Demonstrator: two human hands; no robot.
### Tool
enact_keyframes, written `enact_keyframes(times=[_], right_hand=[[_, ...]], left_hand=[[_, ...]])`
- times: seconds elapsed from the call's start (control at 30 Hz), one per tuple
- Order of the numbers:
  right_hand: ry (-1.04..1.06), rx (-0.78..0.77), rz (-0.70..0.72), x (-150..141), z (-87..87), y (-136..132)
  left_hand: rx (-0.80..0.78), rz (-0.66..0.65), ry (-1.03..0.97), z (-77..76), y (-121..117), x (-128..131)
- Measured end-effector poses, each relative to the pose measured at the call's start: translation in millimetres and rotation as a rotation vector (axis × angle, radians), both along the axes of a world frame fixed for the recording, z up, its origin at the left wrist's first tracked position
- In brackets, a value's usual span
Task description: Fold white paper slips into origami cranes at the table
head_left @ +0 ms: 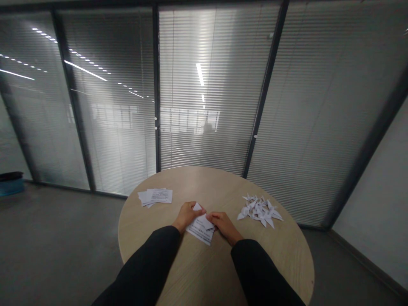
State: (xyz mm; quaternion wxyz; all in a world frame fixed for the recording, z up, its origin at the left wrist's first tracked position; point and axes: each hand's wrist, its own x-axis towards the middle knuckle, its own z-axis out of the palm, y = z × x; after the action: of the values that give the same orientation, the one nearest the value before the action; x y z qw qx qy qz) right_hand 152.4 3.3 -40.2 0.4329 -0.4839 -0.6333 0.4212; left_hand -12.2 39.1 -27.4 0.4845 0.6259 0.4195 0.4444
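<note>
Between my hands is a sheet of printed paper [200,229], partly folded, with a corner flap turned over near its top and lines of print showing below. My left hand [188,214] pinches its upper left side between thumb and fingers. On the right side, my right hand [223,223] grips the folded edge with thumb and fingertips. The fingers hide part of the folds. To the right lies a heap of folded white paper cranes [259,209]. A small stack of printed paper sheets [159,196] rests to the left, a little farther away.
All this is on a round, light wooden table [178,180]. Behind it stands a glass partition with blinds [207,148] and dark frames. A blue bin [11,185] is on the grey floor at far left. A white wall [379,212] rises on the right.
</note>
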Motion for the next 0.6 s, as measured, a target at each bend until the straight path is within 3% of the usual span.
enact_keyframes(times=[0.27, 0.5, 0.6], right_hand=[[-0.141, 0.155, -0.018, 4.9, -0.3, 4.3], [0.023, -0.029, -0.007, 1.7, -1.3, 2.3], [0.037, -0.030, -0.009, 2.4, 1.6, 0.6]], left_hand=[[-0.010, 0.009, -0.008, 1.9, -1.1, 2.2], [0.005, 0.048, -0.032, 1.2, 0.8, -0.8], [0.000, 0.062, -0.040, 1.3, 1.2, -1.5]])
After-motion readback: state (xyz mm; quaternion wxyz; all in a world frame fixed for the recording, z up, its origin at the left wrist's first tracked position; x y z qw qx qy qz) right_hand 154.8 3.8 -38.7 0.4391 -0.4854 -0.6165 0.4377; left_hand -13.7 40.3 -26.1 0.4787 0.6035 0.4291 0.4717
